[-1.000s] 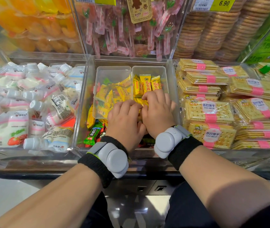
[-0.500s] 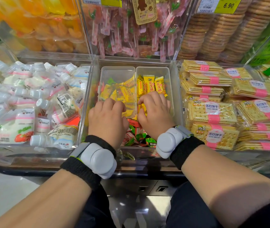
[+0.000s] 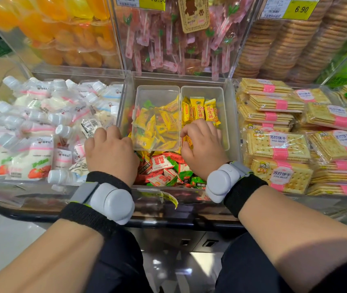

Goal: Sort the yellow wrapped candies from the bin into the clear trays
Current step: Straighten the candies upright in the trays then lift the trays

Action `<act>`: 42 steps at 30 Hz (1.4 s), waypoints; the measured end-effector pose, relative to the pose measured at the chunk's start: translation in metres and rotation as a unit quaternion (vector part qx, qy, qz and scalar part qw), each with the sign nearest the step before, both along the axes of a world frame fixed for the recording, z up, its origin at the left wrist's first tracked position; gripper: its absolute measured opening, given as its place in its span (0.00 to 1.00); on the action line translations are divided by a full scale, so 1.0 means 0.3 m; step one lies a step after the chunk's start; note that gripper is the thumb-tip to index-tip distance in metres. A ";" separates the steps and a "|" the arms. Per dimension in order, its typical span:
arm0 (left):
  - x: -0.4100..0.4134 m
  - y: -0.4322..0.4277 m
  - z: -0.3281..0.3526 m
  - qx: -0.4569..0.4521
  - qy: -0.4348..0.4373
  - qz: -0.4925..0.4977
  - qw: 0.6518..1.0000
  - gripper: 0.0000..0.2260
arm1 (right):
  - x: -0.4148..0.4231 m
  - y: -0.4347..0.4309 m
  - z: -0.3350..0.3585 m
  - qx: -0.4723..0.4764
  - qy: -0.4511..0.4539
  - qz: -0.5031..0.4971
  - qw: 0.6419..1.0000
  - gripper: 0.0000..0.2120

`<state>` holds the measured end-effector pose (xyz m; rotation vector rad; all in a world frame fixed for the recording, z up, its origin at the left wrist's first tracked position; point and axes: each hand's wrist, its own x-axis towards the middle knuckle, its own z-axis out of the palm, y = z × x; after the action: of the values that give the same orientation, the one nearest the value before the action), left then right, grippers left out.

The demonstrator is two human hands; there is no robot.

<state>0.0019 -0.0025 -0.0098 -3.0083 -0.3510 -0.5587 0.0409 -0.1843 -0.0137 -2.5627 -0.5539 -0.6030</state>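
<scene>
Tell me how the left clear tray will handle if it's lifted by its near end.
Probably light: the left clear tray is thin see-through plastic, holding only small yellow candies. Its thin walls may flex under a pinch. The candies lie loose and heaped toward the near end, so tilting would likely slide them or spill some.

1 head view, close, angled down, facing shelves (image 3: 181, 49)
</scene>
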 end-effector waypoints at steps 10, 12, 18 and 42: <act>0.018 0.032 -0.002 0.041 0.050 0.031 0.997 0.05 | 0.000 0.000 0.001 -0.002 0.005 0.004 1.000 0.08; 0.016 0.033 -0.010 0.038 0.051 0.035 0.997 0.05 | 0.000 0.000 0.001 0.003 0.006 0.009 1.000 0.07; 0.014 0.027 -0.023 0.038 0.053 0.041 0.997 0.04 | 0.000 0.001 0.002 0.010 0.009 0.022 1.000 0.07; 0.028 0.023 -0.030 0.032 0.081 0.045 0.995 0.07 | -0.006 -0.001 0.009 0.015 0.013 0.023 1.000 0.08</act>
<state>0.0103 0.0045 -0.0189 -2.9326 -0.4464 -0.3102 0.0390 -0.1844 -0.0110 -2.5186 -0.5874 -0.5570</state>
